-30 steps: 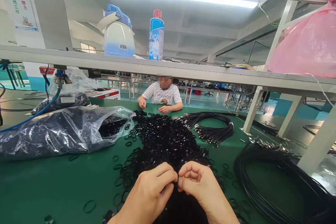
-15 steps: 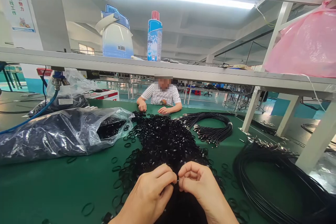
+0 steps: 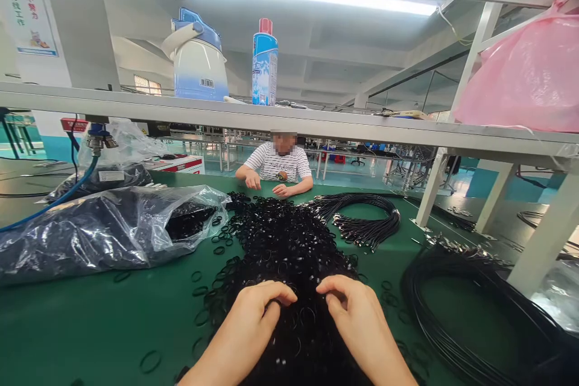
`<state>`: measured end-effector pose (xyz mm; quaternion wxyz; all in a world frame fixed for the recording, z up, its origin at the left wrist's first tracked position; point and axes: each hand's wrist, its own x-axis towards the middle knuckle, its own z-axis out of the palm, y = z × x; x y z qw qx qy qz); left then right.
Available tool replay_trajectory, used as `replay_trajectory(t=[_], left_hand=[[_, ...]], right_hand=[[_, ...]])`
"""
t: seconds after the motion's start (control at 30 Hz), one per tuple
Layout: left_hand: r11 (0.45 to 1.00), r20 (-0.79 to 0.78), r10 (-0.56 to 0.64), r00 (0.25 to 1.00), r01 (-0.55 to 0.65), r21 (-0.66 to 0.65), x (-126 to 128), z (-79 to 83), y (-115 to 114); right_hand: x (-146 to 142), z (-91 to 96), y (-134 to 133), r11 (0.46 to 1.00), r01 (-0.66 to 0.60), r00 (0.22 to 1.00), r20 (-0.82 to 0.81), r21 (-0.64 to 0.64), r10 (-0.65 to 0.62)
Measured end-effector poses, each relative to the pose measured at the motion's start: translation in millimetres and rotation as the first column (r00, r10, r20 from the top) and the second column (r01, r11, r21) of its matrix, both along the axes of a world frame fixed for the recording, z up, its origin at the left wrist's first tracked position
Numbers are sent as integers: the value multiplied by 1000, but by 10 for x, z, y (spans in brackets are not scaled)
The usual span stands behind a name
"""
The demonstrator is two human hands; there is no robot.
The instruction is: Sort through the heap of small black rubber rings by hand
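A big heap of small black rubber rings [image 3: 280, 241] lies on the green table [image 3: 90, 319] in front of me. My left hand [image 3: 253, 319] rests on the near edge of the heap, fingers curled and thumb against forefinger in a pinch. My right hand [image 3: 355, 313] sits beside it on the heap, fingers bent, thumb and forefinger pinched together. What either pinch holds is too small to make out. The two hands are a short gap apart.
A clear plastic bag of black parts [image 3: 104, 229] lies at left. Black cable bundles lie at centre right [image 3: 366, 217] and right [image 3: 474, 307]. A person in a striped shirt [image 3: 278, 166] works across the table. A shelf [image 3: 271, 117] overhead carries a jug, a spray can and a pink bag [image 3: 529, 72].
My hands, which met fingertip to fingertip over the heap, have drawn apart sideways and settled lower onto the rings. The person opposite shifted a hand slightly.
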<state>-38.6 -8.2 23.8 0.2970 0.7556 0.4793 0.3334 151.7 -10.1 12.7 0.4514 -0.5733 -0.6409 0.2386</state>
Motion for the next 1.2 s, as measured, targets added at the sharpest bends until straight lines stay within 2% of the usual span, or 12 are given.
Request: replay_trajectory(t=[0.1,0.2,0.27,0.33,0.47,0.57,0.67,0.77,0.83,1.0,1.1,1.2], left_hand=[[982,155,-23,988,52,-182,19,25,-7],[963,292,-54,955,127,-237,37,38,-14],[945,370,-57,927,169,-279,44,37,-13],[913,446,-29,894,205,-352,47,35,-5],[832,571,108,814,240,-500,48,41,13],[791,668,238,705,258,-555,47,32,12],[735,750,372,546,320,-597,57,2,-8],[670,768,426,479,404,-623,88,-14,-42],[662,758,404,512,409,-629,115,0,-64],[752,640,123,759,350,-559,132,54,-72],[777,607,39,794,358,-518,102,41,-54],[831,564,60,823,272,-486,86,14,-37]], right_hand=[[-123,93,-120,996,-50,996,74,77,44],[-277,164,-221,983,-186,982,21,2,186],[-332,161,-237,972,-226,974,-2,-60,227],[-314,119,-206,978,-198,980,15,-64,199],[-147,31,-111,995,-67,975,218,79,49],[-122,69,-133,989,-46,963,269,139,7],[-264,179,-240,978,-191,973,151,83,177],[-426,235,-320,946,-322,945,71,20,320],[-455,217,-315,950,-311,950,35,42,309],[-259,115,-174,974,-225,949,-230,-7,218],[-142,93,-107,976,-216,943,-266,-22,202],[-109,98,-81,974,-223,948,-240,-41,207]])
